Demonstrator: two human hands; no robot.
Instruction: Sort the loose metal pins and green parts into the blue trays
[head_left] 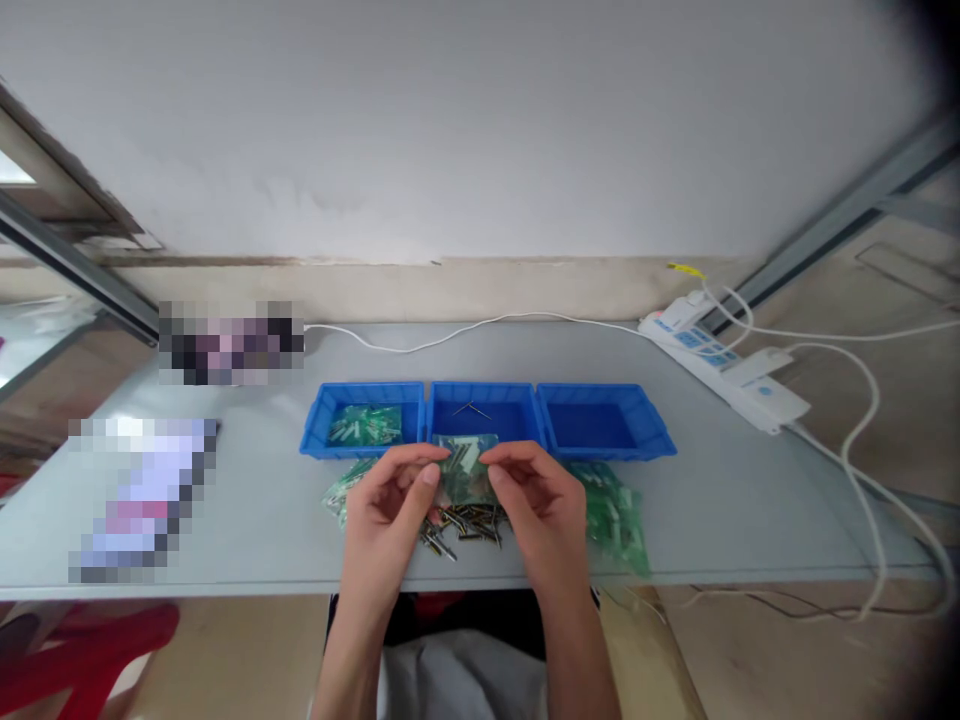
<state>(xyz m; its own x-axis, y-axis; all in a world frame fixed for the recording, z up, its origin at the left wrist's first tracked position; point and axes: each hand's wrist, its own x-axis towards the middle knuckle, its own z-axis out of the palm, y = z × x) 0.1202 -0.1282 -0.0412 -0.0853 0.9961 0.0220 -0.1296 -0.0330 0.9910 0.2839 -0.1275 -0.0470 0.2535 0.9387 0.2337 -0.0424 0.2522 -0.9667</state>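
Held between left hand (382,505) and right hand (546,505), in nearly closed thumb-and-finger pinches at the side edges: small clear packet (466,482). Probably light, limp and slippery; best taken by its edges. Beneath the hands, loose metal pieces (476,524) on grey table (720,510); beyond them, blue bins (609,448) and pale wall (480,130).

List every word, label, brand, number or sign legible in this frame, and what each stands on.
No text can be read in this view.
Power strip: blue markings, too small and blurred to read.
Small bag between the left hand and right hand: no legible print.
Nearer pixelated item and farther pixelated item: blotted out, unreadable.
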